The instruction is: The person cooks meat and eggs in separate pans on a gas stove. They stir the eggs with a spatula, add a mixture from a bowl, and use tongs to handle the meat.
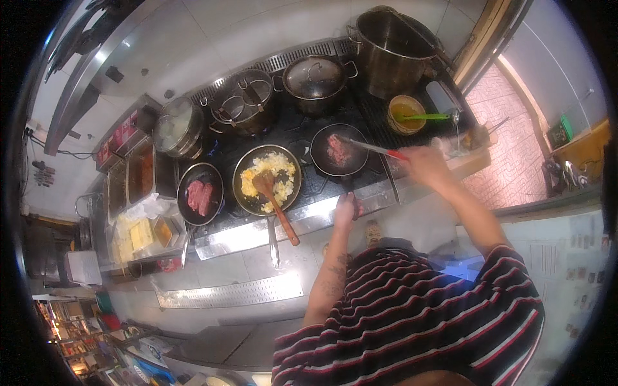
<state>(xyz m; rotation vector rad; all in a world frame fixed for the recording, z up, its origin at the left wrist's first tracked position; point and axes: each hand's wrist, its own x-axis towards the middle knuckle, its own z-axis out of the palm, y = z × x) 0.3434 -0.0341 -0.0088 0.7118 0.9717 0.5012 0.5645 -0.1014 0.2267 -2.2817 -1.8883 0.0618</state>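
Observation:
My left hand grips the handle of a small dark frying pan on the stove. Pinkish chopped meat lies in that pan. In my right hand is a metal utensil with a red grip, probably tongs; its far end touches the meat. Left of it, a larger frying pan holds scrambled egg, with a wooden spatula resting across its rim. Farther left, slices of pink meat lie in another dark frying pan.
A tall stockpot, a lidded pot, a pot with strainer baskets and a steel pot line the back. At right, a bowl of yellow liquid holds a green utensil. Food containers stand left.

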